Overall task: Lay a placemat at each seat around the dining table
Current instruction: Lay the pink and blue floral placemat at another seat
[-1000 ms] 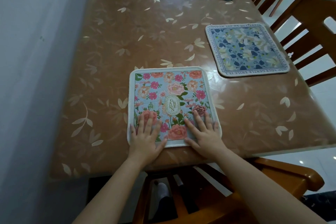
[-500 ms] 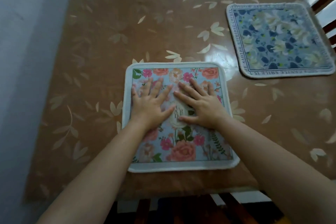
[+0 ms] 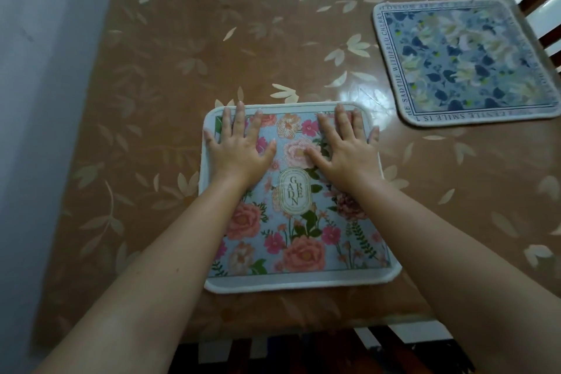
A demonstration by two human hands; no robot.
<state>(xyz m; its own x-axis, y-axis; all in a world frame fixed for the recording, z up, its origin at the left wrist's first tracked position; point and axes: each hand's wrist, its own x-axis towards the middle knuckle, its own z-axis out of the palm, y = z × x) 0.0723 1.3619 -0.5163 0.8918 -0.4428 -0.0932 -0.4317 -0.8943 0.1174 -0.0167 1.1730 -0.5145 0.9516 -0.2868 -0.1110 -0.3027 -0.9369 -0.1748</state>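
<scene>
A square placemat with pink and orange flowers on pale blue and a "GARDEN" label (image 3: 299, 222) lies flat near the front edge of the brown leaf-patterned table (image 3: 182, 76). My left hand (image 3: 239, 146) presses flat on its far left part, fingers straight and spread. My right hand (image 3: 346, 146) presses flat on its far right part, fingertips at the far edge. A second placemat with blue and white flowers (image 3: 464, 64) lies at the right side of the table.
A pale wall (image 3: 36, 100) runs along the table's left side. Dark wooden chair slats (image 3: 540, 3) show at the upper right, and a chair (image 3: 379, 349) stands below the table's front edge.
Both hands slid over the floral placemat from its near edge through its middle to its far edge, spreading apart. The view has tilted down and closer.
</scene>
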